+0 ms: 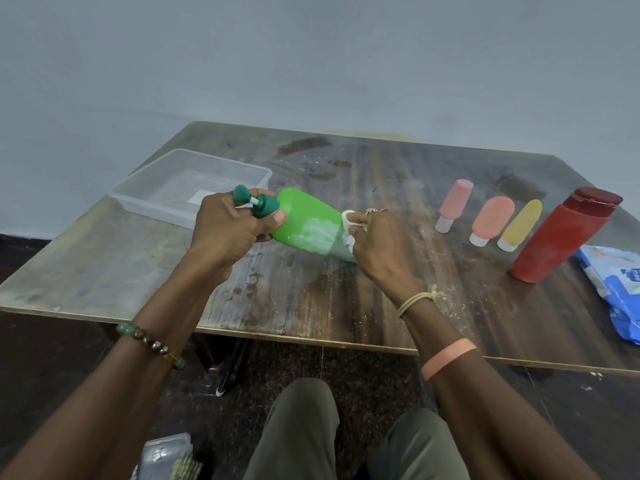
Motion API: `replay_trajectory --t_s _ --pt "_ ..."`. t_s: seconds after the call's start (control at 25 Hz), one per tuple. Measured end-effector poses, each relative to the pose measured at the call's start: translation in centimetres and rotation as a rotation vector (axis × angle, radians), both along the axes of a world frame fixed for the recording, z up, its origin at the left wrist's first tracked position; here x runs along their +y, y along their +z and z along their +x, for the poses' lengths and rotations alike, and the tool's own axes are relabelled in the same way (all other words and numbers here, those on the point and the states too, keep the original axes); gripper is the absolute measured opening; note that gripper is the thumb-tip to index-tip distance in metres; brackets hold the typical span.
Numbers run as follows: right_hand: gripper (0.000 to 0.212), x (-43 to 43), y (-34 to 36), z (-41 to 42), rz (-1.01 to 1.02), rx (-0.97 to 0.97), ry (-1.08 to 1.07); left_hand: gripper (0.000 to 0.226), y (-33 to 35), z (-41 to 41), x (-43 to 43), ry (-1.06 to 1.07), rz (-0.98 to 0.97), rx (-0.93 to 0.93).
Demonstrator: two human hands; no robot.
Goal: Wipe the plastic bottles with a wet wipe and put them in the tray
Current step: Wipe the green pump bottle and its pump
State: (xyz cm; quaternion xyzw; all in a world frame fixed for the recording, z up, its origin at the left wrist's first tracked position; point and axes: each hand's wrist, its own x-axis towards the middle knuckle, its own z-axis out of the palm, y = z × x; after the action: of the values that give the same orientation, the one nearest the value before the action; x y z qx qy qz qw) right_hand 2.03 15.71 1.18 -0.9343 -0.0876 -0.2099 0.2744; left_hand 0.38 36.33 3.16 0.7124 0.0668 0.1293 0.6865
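At nine o'clock waits the tray (166, 188). The left hand (228, 230) clamps its grip on the bottle (308, 223), held mid-desk. At three o'clock the right hand (377, 244) pinches the wipe (348, 230); rotating the bottle should clean every side.

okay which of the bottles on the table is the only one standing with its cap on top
The big red bottle, at the right end of the row. The pink bottle, the wider pink tube and the yellow tube all rest on their white caps.
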Motion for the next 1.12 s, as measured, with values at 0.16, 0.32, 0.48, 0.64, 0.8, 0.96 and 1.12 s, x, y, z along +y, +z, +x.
replay_trajectory --t_s 0.16,0.32,0.48,0.64,0.8,0.96,1.12 --pt "0.018 2.2 0.9 -0.8 -0.039 -0.123 0.141 0.021 0.3 0.2 -0.2 0.019 0.031 0.002" --pt "0.015 3.6 1.0 -1.1 -0.003 -0.227 0.142 0.026 0.2 -0.2 -0.5 0.056 0.047 0.003" --pt "0.021 4.2 1.0 -0.9 0.053 -0.261 0.148 0.03 0.2 -0.6 -0.6 0.072 0.016 0.012" --pt "0.024 4.5 1.1 -1.9 0.009 -0.201 0.296 0.027 0.0 -0.7 -0.2 0.083 -0.008 0.03" --pt "0.026 1.3 0.8 -1.1 0.166 -0.192 -0.074 0.026 -0.3 -0.8 0.5 0.068 -0.055 0.04" --pt "0.027 3.0 0.8 -2.7 0.103 -0.191 0.032 0.04 0.0 -0.6 0.1 0.068 0.005 0.0" --pt "0.023 5.7 0.6 -3.5 0.037 -0.276 0.132 0.043 -0.4 -0.4 0.1 0.117 0.067 -0.018"
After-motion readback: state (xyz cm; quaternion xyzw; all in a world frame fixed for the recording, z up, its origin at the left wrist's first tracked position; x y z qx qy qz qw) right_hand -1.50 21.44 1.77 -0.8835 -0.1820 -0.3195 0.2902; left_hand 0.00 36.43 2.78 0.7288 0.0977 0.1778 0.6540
